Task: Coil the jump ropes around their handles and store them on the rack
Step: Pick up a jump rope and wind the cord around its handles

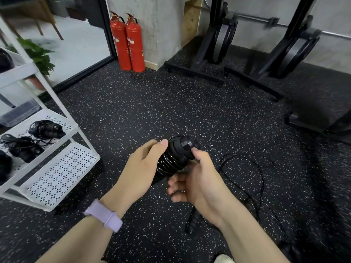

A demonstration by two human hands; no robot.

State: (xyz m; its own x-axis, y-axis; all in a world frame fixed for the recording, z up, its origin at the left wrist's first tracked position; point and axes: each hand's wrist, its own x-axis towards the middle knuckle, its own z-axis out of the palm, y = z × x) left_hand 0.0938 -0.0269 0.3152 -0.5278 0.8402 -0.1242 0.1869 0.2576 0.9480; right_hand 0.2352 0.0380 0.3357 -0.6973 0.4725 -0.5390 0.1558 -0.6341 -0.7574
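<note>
A black jump rope is held in the middle of the view, its thin cord wound in tight turns around the two handles. My left hand grips the bundle from the left, thumb pressed near the top. My right hand pinches the handle ends at the upper right with thumb and forefinger, the other fingers loose below. A second black jump rope lies uncoiled on the floor to the right, one handle under my right wrist. The white rack stands at the left with coiled ropes on its middle shelf.
Two red fire extinguishers stand against the back wall. Black exercise machine bases occupy the far right. A potted plant sits behind the rack by a mirror. The floor is black speckled rubber.
</note>
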